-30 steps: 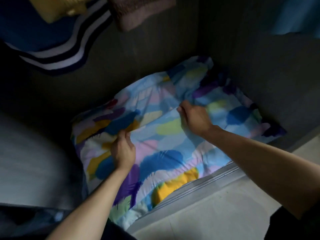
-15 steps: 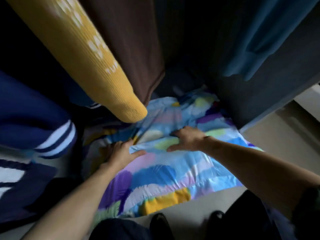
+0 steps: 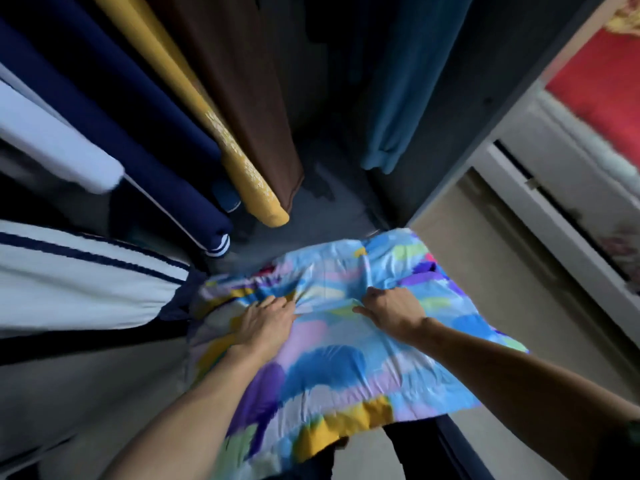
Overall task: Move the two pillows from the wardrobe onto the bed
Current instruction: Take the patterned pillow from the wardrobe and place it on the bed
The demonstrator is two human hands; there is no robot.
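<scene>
Both forearms bare, no sleeves visible; left hand (image 3: 265,327) and right hand (image 3: 393,311) ungloved; dark trousers (image 3: 415,448) worn.

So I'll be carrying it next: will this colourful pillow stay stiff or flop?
Probably floppy: the pillow bunches under the left hand and right hand. Its near edge droops. The sheeny cover may be slippery.
</scene>
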